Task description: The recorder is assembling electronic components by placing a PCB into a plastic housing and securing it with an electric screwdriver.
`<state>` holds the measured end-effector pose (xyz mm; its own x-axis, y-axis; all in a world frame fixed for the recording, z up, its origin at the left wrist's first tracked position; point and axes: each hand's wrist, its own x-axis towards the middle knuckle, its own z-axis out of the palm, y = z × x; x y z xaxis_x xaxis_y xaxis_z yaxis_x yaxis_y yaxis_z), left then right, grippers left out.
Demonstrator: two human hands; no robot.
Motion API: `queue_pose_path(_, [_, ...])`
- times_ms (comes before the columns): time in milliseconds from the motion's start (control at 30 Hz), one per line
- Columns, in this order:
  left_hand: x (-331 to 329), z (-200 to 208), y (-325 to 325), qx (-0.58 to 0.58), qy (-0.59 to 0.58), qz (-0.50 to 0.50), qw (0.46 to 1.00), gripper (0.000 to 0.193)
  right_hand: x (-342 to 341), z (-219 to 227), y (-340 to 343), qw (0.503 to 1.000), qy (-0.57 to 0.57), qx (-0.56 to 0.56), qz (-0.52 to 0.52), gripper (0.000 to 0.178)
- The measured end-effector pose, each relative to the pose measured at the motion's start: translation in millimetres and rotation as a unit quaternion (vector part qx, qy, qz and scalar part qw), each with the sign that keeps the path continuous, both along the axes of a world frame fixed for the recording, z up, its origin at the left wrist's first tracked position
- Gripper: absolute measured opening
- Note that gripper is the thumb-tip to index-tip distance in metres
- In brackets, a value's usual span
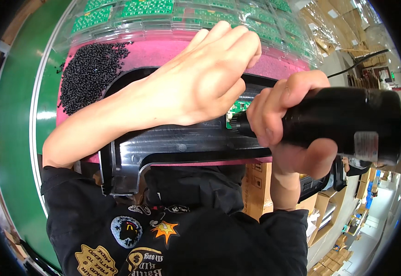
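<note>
My right hand (283, 115) is wrapped around a black electric screwdriver (347, 122), held lying nearly level. Its tip end points left at a small green circuit board (241, 106), which sits inside a black plastic housing (177, 145); whether the bit touches a screw is hidden. Over the housing's far side reaches my left hand (209, 76), back upward and fingers curled in. Whatever its fingers may hold is out of sight. Part of the board and housing lies hidden beneath both hands.
A heap of small black screws (88, 76) lies left on the pink mat (156, 51). Clear plastic trays (177, 16) with green circuit boards line the far side. Cardboard boxes (258, 186) stand to the near right. A black cable (359, 61) runs at the right.
</note>
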<state>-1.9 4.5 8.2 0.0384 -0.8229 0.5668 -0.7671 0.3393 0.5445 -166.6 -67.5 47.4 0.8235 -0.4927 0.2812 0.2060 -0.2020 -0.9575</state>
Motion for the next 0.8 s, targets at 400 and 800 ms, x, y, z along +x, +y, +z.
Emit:
queue_pose_path(400, [0.5,-3.4,0.6,0.044,-0.073,0.0,0.996,0.016,-4.7,-6.8,-30.0,0.96,-0.165,0.211,0.08,0.064])
queue_pose_path(800, [0.2,15.6,4.3,0.084,-0.112,0.029,0.99,0.022,-50.1,2.1,-89.5,0.889,-0.154,0.395,-0.172,0.047])
